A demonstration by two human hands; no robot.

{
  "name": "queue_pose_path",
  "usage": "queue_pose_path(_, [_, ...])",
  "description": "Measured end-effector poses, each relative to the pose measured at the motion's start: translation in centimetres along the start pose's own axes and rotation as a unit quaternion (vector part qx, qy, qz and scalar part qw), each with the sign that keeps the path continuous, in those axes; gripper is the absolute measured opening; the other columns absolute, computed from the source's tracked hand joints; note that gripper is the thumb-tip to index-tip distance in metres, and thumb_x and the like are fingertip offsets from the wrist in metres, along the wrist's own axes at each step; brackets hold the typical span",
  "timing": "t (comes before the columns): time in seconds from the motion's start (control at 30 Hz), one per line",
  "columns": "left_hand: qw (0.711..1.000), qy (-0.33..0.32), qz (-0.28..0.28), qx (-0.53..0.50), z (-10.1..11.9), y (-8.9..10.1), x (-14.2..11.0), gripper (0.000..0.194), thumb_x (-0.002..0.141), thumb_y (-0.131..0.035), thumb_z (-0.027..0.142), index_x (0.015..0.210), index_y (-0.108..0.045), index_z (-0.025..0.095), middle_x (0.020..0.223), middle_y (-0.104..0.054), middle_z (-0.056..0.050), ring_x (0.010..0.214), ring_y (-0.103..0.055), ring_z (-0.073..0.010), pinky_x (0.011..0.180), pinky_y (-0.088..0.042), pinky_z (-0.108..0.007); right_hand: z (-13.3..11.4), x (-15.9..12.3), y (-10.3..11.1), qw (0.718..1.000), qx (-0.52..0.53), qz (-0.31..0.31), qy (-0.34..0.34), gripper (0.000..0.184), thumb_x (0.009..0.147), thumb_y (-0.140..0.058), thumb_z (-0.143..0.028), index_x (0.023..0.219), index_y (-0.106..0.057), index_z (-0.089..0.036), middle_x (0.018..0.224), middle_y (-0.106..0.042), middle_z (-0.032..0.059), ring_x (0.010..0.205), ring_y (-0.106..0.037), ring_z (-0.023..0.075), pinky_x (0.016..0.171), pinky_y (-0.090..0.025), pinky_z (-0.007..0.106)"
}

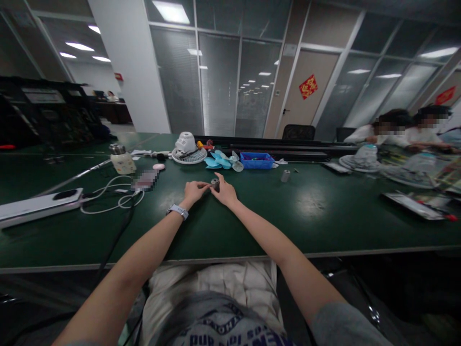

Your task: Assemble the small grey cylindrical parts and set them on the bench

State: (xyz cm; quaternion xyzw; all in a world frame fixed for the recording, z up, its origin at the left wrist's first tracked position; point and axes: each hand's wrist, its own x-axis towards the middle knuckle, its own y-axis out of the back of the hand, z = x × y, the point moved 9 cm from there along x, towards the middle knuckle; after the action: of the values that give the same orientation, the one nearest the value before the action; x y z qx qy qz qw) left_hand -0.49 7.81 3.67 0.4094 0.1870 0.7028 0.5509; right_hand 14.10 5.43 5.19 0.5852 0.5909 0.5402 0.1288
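Observation:
A small dark grey metal cylinder [215, 183] stands upright on the green table between my two hands. My right hand [225, 191] curves around its right side, thumb in front and index finger behind. From the left, my left hand [193, 191] reaches it with thumb and fingertips drawn together at its side. A wristwatch is on my left wrist. Another similar metal cylinder [285, 176] stands alone farther right. Behind my hands lie light-blue fan blades [218, 160] and a white fan head on its round grille [187, 149].
A blue tray [257, 161] holds small parts. On the left are a cream bottle [123, 160], white cables [108, 190] and a long white device [39, 206]. More fan parts [363, 158] lie at right, where other people sit. The table's front edge is near my lap.

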Motion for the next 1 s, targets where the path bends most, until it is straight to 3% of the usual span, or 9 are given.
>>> queue_pose_path(0.17, [0.997,0.018,-0.029,0.076,-1.0,-1.0,0.0,0.028,0.079,-0.062,0.046,0.095,-0.078,0.028,0.092,-0.075,-0.008,0.093,-0.063,-0.0283,0.087,-0.046,-0.037,-0.2,-0.1,-0.1,1.0,-0.005,-0.004,0.0,0.064,0.089,-0.054,-0.037,0.145,-0.028,-0.019,0.125,-0.061,0.014,0.102,-0.064,0.0297,0.086,-0.05,0.04])
queue_pose_path(0.33, [0.997,0.024,-0.046,0.063,-1.1,-1.2,-0.1,0.036,0.08,-0.06,0.052,0.1,-0.077,0.028,0.094,-0.075,-0.009,0.09,-0.065,-0.0275,0.082,-0.047,-0.035,1.0,0.2,0.8,1.0,-0.007,0.023,-0.018,0.061,0.091,-0.052,-0.034,0.145,-0.028,-0.019,0.124,-0.061,0.0136,0.101,-0.064,0.0281,0.086,-0.048,0.038])
queue_pose_path(0.47, [0.999,0.023,-0.024,0.039,-1.2,-0.8,-0.1,0.042,0.084,-0.053,0.054,0.106,-0.074,0.026,0.098,-0.074,-0.009,0.092,-0.066,-0.0251,0.078,-0.047,-0.031,7.0,-0.4,5.5,0.983,-0.065,0.118,-0.125,0.054,0.093,-0.047,-0.029,0.143,-0.03,-0.016,0.124,-0.06,0.0172,0.107,-0.061,0.0281,0.09,-0.043,0.039])
queue_pose_path(0.6, [0.998,0.045,-0.002,0.033,-1.4,-0.5,-0.1,0.043,0.087,-0.048,0.051,0.109,-0.071,0.022,0.101,-0.073,-0.011,0.095,-0.066,-0.0249,0.079,-0.048,-0.031,15.0,-3.2,10.3,0.935,-0.133,0.175,-0.277,0.055,0.091,-0.048,-0.023,0.142,-0.031,-0.012,0.12,-0.061,0.0195,0.107,-0.06,0.0285,0.091,-0.039,0.04])
queue_pose_path(0.67, [0.998,0.055,0.002,0.028,-1.4,-0.4,-0.2,0.04,0.087,-0.048,0.049,0.107,-0.07,0.021,0.1,-0.072,-0.011,0.095,-0.066,-0.0254,0.08,-0.048,-0.032,17.8,-4.6,11.6,0.911,-0.142,0.184,-0.341,0.056,0.09,-0.049,-0.023,0.142,-0.03,-0.011,0.118,-0.061,0.0205,0.105,-0.061,0.0294,0.089,-0.04,0.041])
queue_pose_path(0.73, [0.998,0.065,0.009,0.017,-1.4,-0.2,-0.2,0.037,0.087,-0.049,0.046,0.106,-0.068,0.021,0.1,-0.072,-0.011,0.095,-0.065,-0.0255,0.081,-0.048,-0.033,19.2,-5.2,12.0,0.899,-0.144,0.188,-0.367,0.057,0.09,-0.05,-0.024,0.141,-0.031,-0.01,0.117,-0.061,0.0215,0.105,-0.061,0.0304,0.089,-0.04,0.042])
queue_pose_path(0.9, [0.995,0.095,0.031,-0.011,-1.8,0.3,-0.3,0.032,0.086,-0.05,0.04,0.105,-0.065,0.019,0.099,-0.071,-0.012,0.092,-0.065,-0.0249,0.08,-0.047,-0.033,18.7,-4.9,11.6,0.896,-0.148,0.191,-0.372,0.057,0.087,-0.05,-0.017,0.141,-0.033,-0.007,0.12,-0.058,0.0248,0.109,-0.059,0.0308,0.097,-0.036,0.047])
queue_pose_path(1.0, [0.994,0.102,0.043,-0.024,-2.1,0.3,-0.1,0.032,0.087,-0.05,0.04,0.106,-0.063,0.018,0.1,-0.07,-0.013,0.092,-0.065,-0.0257,0.08,-0.047,-0.034,15.2,-4.4,12.1,0.898,-0.169,0.248,-0.321,0.062,0.087,-0.051,-0.019,0.144,-0.029,-0.006,0.138,-0.042,0.03,0.126,-0.046,0.0337,0.105,-0.026,0.054])
